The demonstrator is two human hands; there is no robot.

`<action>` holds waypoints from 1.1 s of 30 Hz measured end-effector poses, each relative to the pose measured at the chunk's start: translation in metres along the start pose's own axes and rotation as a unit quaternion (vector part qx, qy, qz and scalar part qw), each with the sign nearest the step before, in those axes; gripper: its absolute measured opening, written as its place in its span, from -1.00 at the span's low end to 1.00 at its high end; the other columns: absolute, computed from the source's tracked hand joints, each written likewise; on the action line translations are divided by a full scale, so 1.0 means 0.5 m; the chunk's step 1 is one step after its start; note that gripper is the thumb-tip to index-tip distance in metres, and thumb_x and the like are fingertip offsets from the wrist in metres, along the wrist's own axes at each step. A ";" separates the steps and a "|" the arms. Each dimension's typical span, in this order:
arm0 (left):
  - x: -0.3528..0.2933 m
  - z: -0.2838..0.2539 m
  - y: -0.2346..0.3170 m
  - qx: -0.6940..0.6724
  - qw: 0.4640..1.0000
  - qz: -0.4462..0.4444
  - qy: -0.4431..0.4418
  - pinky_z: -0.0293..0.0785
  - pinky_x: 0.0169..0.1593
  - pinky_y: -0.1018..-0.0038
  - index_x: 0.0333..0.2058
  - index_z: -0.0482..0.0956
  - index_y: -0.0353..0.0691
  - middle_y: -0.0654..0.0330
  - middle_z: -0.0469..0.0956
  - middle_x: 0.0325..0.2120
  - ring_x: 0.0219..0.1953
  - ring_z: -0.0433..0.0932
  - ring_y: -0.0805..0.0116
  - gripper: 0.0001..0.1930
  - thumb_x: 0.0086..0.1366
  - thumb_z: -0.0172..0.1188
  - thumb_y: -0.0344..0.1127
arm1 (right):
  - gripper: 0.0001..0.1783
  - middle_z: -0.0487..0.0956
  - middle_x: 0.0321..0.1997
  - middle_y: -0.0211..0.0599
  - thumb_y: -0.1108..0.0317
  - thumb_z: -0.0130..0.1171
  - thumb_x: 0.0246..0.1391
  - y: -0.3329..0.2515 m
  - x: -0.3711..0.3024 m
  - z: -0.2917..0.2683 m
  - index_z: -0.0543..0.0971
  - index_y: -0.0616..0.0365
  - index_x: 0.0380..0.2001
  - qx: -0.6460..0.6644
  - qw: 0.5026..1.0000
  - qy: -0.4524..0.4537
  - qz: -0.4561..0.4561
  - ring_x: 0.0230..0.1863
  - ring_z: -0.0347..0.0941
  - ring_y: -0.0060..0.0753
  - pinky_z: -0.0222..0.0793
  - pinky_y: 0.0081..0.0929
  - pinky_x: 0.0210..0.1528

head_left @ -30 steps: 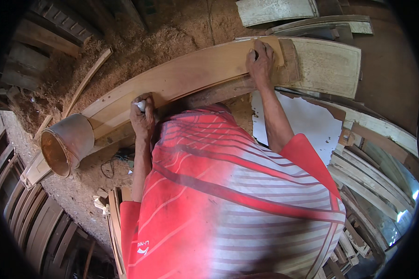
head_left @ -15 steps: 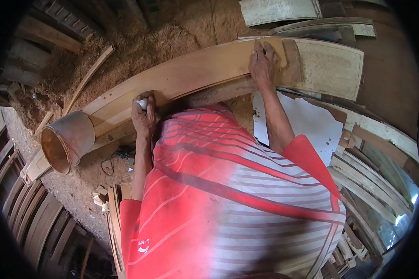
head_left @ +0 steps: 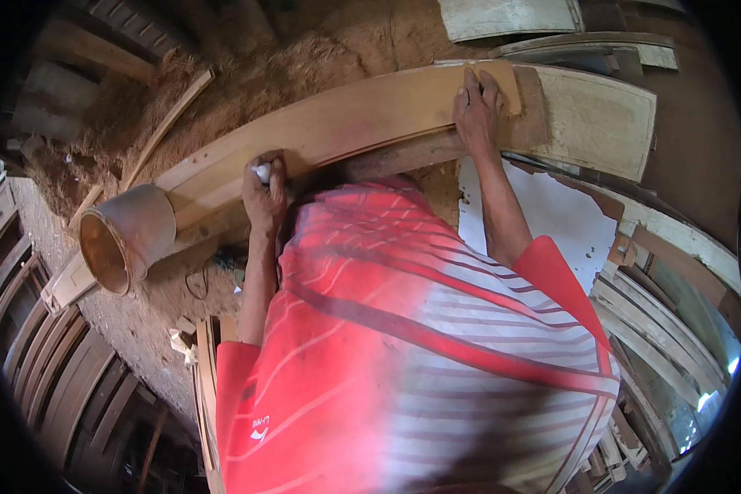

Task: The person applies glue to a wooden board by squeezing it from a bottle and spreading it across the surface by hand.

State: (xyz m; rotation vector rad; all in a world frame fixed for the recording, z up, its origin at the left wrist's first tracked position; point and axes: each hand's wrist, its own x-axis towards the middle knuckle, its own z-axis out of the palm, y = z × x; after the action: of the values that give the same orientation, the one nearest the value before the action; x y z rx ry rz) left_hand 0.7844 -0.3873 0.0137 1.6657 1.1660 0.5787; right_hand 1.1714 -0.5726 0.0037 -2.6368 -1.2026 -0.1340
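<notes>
A long light-brown wooden board lies across a wooden bench in front of me, running from lower left to upper right. Near its middle, at the near edge, my left hand is closed around a small white object; only a pale rounded end shows, so its kind is unclear. At the board's right end my right hand rests with fingers stretched over the top surface, holding nothing that I can see.
An open cylindrical bucket lies on its side at the bench's left. A pale panel extends beyond the board's right end. Below my right forearm is a white sheet. Wood strips are stacked at right; sawdust covers the ground beyond.
The whole view has shifted slightly, so everything appears a little farther right. Both hands keep nearly the same places on the board.
</notes>
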 end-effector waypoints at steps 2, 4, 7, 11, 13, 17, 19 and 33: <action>-0.004 0.007 -0.005 -0.075 0.997 -0.020 0.005 0.50 -0.19 0.49 -0.03 0.61 -0.26 0.21 0.61 -0.28 -0.31 0.55 0.44 -0.84 0.52 0.19 -0.36 | -0.43 0.36 0.39 0.10 0.24 0.14 0.33 0.006 0.017 -0.005 0.47 0.05 0.37 0.025 1.000 0.016 0.006 0.38 0.28 0.25 0.21 0.10 0.39; 0.000 0.002 0.002 -0.002 1.000 0.002 -0.001 0.50 -0.20 0.51 -0.03 0.61 -0.27 0.24 0.61 -0.29 -0.31 0.54 0.49 -0.84 0.53 0.18 -0.35 | -0.43 0.39 0.37 0.07 0.25 0.17 0.31 0.010 0.017 -0.006 0.49 0.06 0.37 0.080 0.995 0.048 0.024 0.38 0.30 0.23 0.21 0.08 0.40; 0.001 -0.001 0.013 0.005 1.000 0.000 -0.007 0.50 -0.21 0.53 -0.02 0.60 -0.28 0.26 0.61 -0.30 -0.31 0.53 0.52 -0.83 0.53 0.18 -0.35 | -0.42 0.39 0.36 0.09 0.23 0.18 0.29 0.012 0.022 -0.002 0.48 0.07 0.35 0.054 0.998 0.034 0.018 0.33 0.32 0.27 0.25 0.13 0.35; 0.000 0.002 0.010 -0.035 0.999 -0.024 -0.011 0.50 -0.22 0.53 -0.02 0.60 -0.27 0.27 0.61 -0.31 -0.32 0.52 0.53 -0.83 0.53 0.19 -0.33 | -0.45 0.40 0.35 0.08 0.24 0.17 0.28 0.010 0.027 0.000 0.50 0.11 0.31 -0.009 1.000 0.014 0.007 0.33 0.32 0.25 0.27 0.11 0.34; -0.002 0.000 0.010 -0.028 0.999 -0.018 -0.014 0.51 -0.22 0.53 -0.02 0.60 -0.27 0.26 0.61 -0.31 -0.32 0.53 0.52 -0.82 0.54 0.19 -0.32 | -0.46 0.40 0.35 0.08 0.24 0.17 0.29 0.000 0.029 -0.007 0.51 0.12 0.30 -0.027 1.000 0.009 -0.001 0.33 0.32 0.25 0.27 0.11 0.34; 0.004 0.000 0.012 0.028 0.999 0.018 -0.008 0.51 -0.22 0.51 -0.02 0.60 -0.27 0.25 0.62 -0.31 -0.33 0.53 0.52 -0.81 0.55 0.19 -0.29 | -0.46 0.39 0.36 0.09 0.20 0.15 0.30 -0.020 0.036 -0.043 0.50 0.08 0.32 -0.034 0.998 -0.048 0.013 0.33 0.31 0.26 0.27 0.11 0.34; -0.002 -0.001 0.006 -0.013 1.000 -0.006 -0.006 0.51 -0.22 0.51 -0.02 0.60 -0.27 0.25 0.62 -0.31 -0.34 0.53 0.51 -0.81 0.55 0.19 -0.28 | -0.45 0.38 0.37 0.10 0.19 0.13 0.31 -0.021 0.046 -0.041 0.49 0.07 0.32 -0.009 0.998 -0.062 0.028 0.34 0.31 0.27 0.27 0.10 0.34; -0.003 -0.002 0.008 0.043 0.999 0.012 0.001 0.52 -0.26 0.44 -0.04 0.61 -0.28 0.19 0.62 -0.36 -0.37 0.55 0.44 -0.78 0.52 0.22 -0.25 | -0.41 0.29 0.45 0.12 0.07 0.12 0.36 -0.013 0.038 -0.034 0.44 -0.08 0.41 -0.005 0.996 -0.072 0.049 0.40 0.24 0.33 0.24 0.17 0.39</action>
State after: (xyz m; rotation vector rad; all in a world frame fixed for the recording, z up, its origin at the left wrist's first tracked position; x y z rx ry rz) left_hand 0.7847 -0.3882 0.0178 1.7542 1.1891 0.5523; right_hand 1.1792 -0.5586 0.0250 -2.7487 -1.1145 0.0690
